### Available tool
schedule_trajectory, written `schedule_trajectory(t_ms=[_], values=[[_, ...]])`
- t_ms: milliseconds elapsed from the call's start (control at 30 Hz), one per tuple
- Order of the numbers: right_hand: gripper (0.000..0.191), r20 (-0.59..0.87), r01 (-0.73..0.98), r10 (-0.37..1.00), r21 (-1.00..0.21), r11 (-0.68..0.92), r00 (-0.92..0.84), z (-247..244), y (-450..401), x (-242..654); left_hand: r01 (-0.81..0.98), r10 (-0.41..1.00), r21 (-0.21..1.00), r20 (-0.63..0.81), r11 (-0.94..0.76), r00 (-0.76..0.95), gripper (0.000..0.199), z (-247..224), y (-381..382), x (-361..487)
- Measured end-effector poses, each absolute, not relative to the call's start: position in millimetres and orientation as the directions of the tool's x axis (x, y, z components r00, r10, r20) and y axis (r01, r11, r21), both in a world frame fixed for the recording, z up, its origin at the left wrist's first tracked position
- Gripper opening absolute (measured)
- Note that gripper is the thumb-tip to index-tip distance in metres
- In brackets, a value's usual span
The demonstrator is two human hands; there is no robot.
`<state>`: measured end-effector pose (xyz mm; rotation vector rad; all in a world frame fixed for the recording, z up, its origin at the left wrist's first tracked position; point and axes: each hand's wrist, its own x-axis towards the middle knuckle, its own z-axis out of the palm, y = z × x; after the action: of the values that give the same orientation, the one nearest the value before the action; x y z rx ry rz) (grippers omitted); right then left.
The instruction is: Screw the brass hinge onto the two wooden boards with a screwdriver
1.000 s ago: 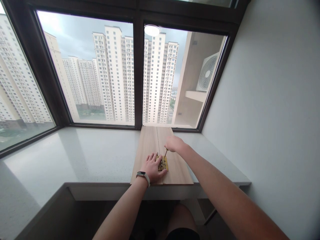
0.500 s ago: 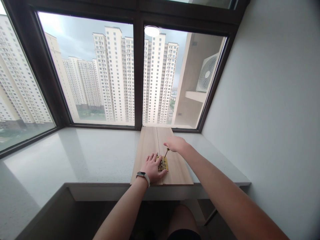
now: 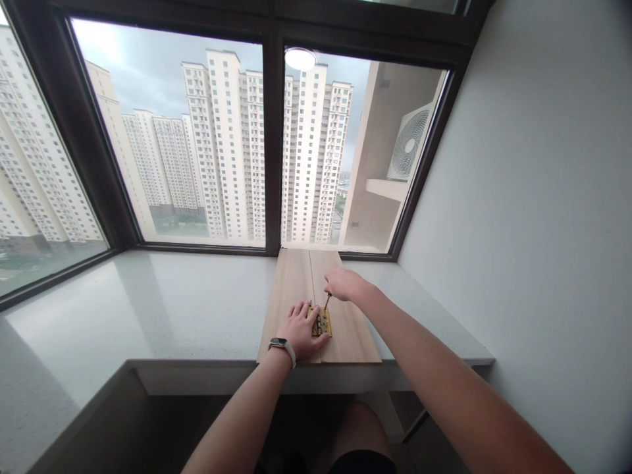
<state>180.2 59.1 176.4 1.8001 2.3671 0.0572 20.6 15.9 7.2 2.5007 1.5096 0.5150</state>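
Note:
Two pale wooden boards lie side by side, the left board and the right board, with a thin seam between them. A brass-coloured hinge lies flat across that seam, with several screws or screw holes showing on its right leaf. My left hand, fingers spread, presses down on the hinge and the left board, covering part of the metal. In my closed right hand is a screwdriver, its handle mostly hidden. The shaft points down, with its tip at the upper part of the hinge's right leaf.
Beneath the boards is a white stone-like countertop, its front edge close to my body. A dark-framed window rises behind it, and a white wall stands at the right. My knee is under the counter.
My right hand and the screwdriver have shifted very slightly, the shaft now a little more upright. My left hand stays in place on the hinge.

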Motion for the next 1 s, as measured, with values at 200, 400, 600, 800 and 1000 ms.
schedule_trajectory(t_ms=[200,400,600,800,1000], values=[[0.037,-0.104,0.961,0.962,0.097,0.261,-0.251,175.5,58.4,182.8,0.821,0.88,0.32,0.214,-0.473,0.423,0.088,5.3,17.1,20.5],[0.046,-0.083,0.98,0.987,0.131,0.151,-0.141,174.9,57.4,177.6,0.818,0.874,0.312,0.232,-0.483,0.427,0.089,3.8,17.8,21.3],[0.048,-0.101,0.982,0.986,0.123,0.144,-0.132,174.6,57.8,176.5,0.816,0.872,0.31,0.234,-0.487,0.431,0.09,3.4,17.9,21.0],[0.033,-0.09,0.96,0.971,0.156,0.233,-0.221,175.9,56.7,180.6,0.825,0.873,0.296,0.243,-0.481,0.422,0.09,4.1,17.1,21.7],[0.027,-0.094,0.937,0.948,0.149,0.317,-0.305,176.7,55.5,184.6,0.82,0.869,0.299,0.254,-0.488,0.425,0.09,3.1,17.9,21.0]])
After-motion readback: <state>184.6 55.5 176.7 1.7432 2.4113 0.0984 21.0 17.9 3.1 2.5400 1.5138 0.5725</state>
